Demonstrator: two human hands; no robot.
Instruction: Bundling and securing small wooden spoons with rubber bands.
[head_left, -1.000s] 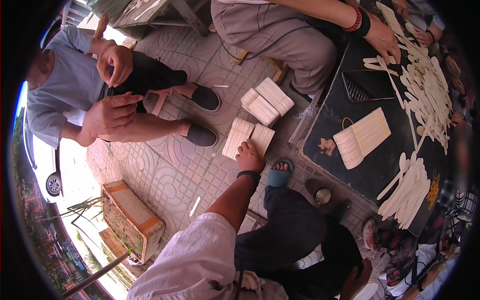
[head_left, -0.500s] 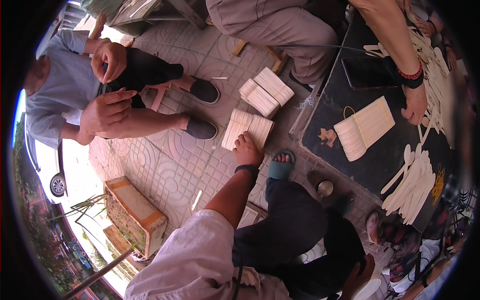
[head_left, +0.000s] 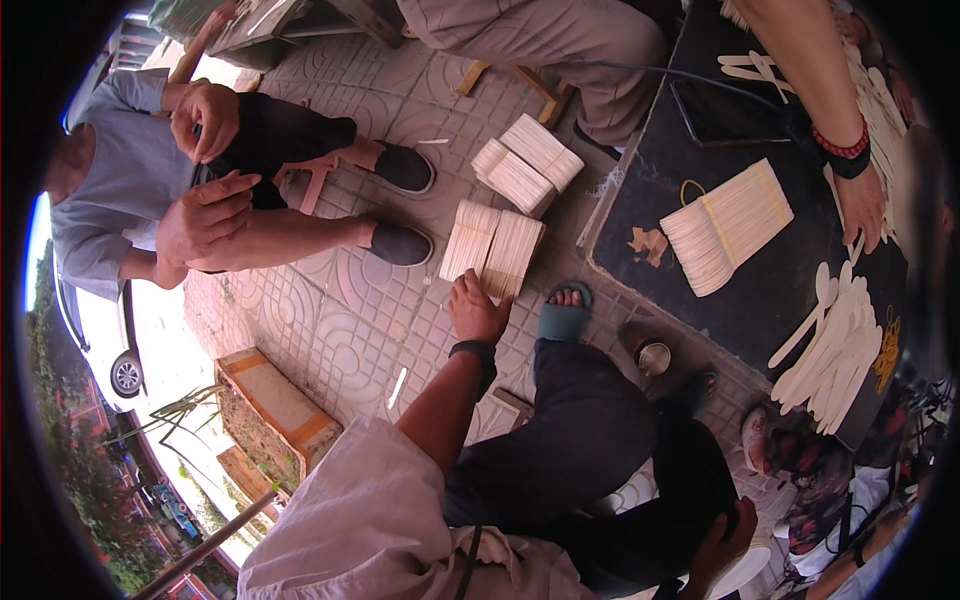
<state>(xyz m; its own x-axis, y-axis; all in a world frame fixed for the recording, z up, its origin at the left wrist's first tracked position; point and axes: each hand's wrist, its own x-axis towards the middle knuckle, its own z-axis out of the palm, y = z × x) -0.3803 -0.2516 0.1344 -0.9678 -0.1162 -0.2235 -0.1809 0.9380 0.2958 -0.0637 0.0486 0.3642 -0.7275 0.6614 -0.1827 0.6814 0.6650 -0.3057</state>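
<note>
Fingers of the left hand (head_left: 477, 308) are curled down onto the near end of a bundle of flat pale wooden sticks (head_left: 493, 250) lying on the patterned paving (head_left: 360, 320); the fingertips are laid against the bundle's near edge, but whether the bundle is actually pinched or merely touched cannot be told, since the back of the hand hides the grip. A black wristband (head_left: 474, 352) is worn on that arm. The right hand (head_left: 722, 545) is seen low at the frame's edge, resting on a dark trouser leg, and its fingers seem loosely bent with nothing held. A second similar bundle (head_left: 527, 165) lies a little farther off on the paving, apart from the first. On the dark table (head_left: 740, 300) to the right, a fanned stack of sticks (head_left: 727, 228) and a heap of wooden spoons (head_left: 835, 345) are laid out, with another person's hand (head_left: 862, 205) beside them. The bundle is judged light but loose: thin, stiff sticks that would slide and splay if lifted from one end, and that could snap if bent. A hold across the middle, with both long sides squeezed together, is judged the safest, so that the stack is kept square
</note>
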